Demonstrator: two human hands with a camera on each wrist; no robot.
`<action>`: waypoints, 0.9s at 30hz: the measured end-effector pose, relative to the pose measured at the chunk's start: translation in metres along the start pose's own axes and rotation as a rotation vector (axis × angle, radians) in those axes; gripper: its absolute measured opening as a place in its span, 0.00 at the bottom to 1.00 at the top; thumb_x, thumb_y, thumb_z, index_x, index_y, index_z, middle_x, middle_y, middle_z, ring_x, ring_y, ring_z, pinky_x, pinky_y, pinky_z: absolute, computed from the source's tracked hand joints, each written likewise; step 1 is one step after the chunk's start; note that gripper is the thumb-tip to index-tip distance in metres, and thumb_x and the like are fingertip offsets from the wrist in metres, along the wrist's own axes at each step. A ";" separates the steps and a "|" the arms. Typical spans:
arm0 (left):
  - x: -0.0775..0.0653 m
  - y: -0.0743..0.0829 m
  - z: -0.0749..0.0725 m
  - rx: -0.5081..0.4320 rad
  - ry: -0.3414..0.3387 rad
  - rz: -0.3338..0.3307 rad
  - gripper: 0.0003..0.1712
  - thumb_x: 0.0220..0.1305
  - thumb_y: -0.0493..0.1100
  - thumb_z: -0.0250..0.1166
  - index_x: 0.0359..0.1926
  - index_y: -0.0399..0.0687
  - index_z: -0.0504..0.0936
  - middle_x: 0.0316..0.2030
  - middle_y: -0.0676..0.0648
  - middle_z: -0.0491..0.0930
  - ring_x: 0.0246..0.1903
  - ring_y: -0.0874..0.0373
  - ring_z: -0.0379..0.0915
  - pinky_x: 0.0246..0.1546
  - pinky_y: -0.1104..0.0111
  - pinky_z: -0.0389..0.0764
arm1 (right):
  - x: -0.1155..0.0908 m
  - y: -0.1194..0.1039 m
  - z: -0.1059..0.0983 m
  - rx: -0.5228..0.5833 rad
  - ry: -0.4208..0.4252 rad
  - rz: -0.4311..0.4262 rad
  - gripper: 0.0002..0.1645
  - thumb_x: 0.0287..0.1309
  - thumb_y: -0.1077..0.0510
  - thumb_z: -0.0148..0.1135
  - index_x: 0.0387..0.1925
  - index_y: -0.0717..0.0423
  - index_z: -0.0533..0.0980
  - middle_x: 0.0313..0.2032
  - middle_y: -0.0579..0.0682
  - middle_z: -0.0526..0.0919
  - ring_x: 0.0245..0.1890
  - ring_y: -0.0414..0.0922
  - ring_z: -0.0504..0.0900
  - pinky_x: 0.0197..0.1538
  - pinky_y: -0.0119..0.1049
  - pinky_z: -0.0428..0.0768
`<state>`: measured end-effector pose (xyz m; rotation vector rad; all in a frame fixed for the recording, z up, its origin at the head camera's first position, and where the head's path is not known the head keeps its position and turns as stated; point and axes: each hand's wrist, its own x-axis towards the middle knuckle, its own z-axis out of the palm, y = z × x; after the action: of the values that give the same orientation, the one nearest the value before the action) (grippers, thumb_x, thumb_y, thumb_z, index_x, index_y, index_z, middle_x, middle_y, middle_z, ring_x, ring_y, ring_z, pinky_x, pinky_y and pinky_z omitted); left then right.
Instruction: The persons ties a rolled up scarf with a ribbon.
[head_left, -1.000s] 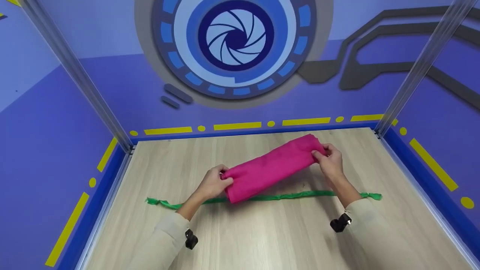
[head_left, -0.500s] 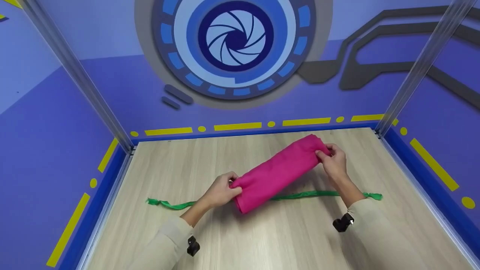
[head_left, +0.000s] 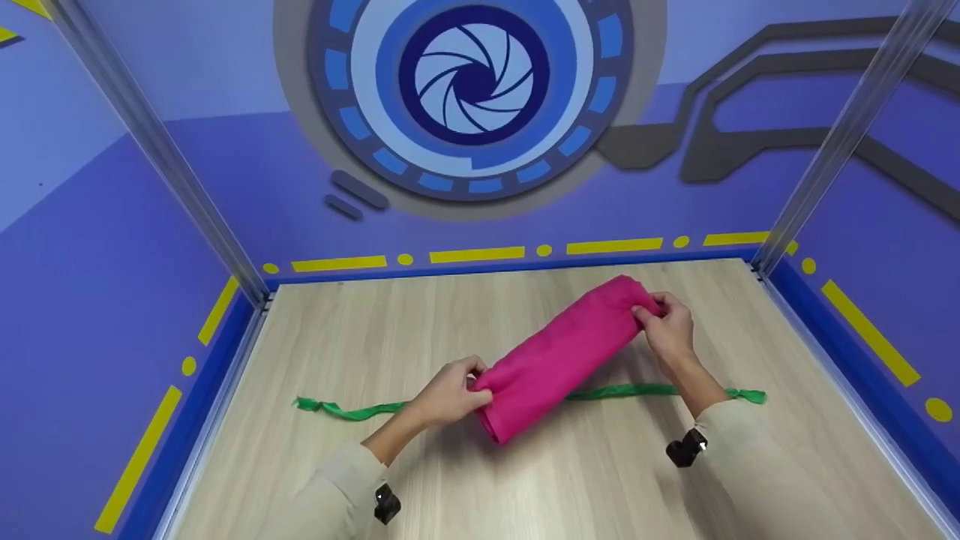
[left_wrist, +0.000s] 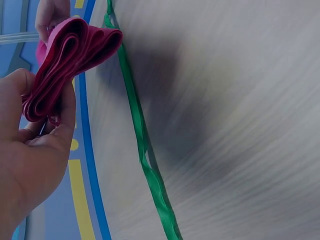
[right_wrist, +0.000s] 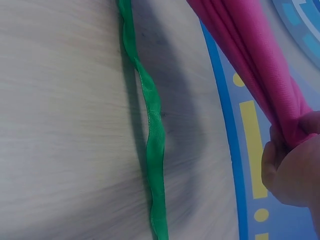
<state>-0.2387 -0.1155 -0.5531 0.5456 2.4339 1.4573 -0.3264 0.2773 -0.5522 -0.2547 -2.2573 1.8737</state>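
Note:
A folded pink cloth (head_left: 566,356) hangs above the table between both hands, tilted with its left end lower and nearer the person. My left hand (head_left: 454,391) pinches the left end between thumb and fingers. In the left wrist view, that end of the cloth (left_wrist: 60,65) shows several rolled or folded layers. The right hand (head_left: 667,328) grips the upper right end, thumb on the near face. Beneath lies a long green ribbon (head_left: 626,390), stretched sideways across the table and slightly twisted; the cloth and both forearms cover parts of it. In the right wrist view the ribbon (right_wrist: 155,135) looks wavy.
The light wooden table (head_left: 360,322) is bounded by a purple-blue printed back wall (head_left: 247,187) and side walls. Metal posts (head_left: 161,157) stand at the rear corners. Small black cameras sit on both wrists.
The cloth's left end has moved right, down and toward the person with my left hand, so it slants more steeply. The right hand has shifted slightly right. The ribbon lies still.

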 end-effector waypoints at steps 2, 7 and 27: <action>-0.002 0.001 0.003 -0.001 -0.017 -0.003 0.12 0.60 0.37 0.64 0.46 0.44 0.79 0.44 0.49 0.80 0.43 0.59 0.80 0.35 0.69 0.82 | -0.001 0.002 0.000 -0.028 0.009 -0.009 0.19 0.73 0.61 0.65 0.59 0.69 0.76 0.47 0.61 0.79 0.40 0.43 0.81 0.42 0.27 0.83; -0.006 0.002 0.010 -0.034 -0.077 -0.011 0.11 0.60 0.36 0.63 0.45 0.42 0.78 0.41 0.49 0.79 0.40 0.61 0.81 0.33 0.71 0.81 | -0.002 0.005 0.002 -0.111 0.021 -0.030 0.18 0.73 0.60 0.66 0.58 0.66 0.78 0.47 0.60 0.80 0.44 0.46 0.78 0.42 0.26 0.80; -0.024 -0.002 0.038 0.037 -0.121 -0.081 0.11 0.61 0.39 0.65 0.45 0.45 0.77 0.32 0.53 0.77 0.28 0.64 0.71 0.27 0.71 0.71 | -0.004 0.014 0.007 -0.175 0.004 -0.051 0.16 0.72 0.61 0.66 0.55 0.66 0.79 0.47 0.62 0.81 0.44 0.48 0.78 0.40 0.25 0.79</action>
<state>-0.2021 -0.0969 -0.5716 0.5209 2.3641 1.3105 -0.3240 0.2721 -0.5679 -0.2240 -2.4041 1.6513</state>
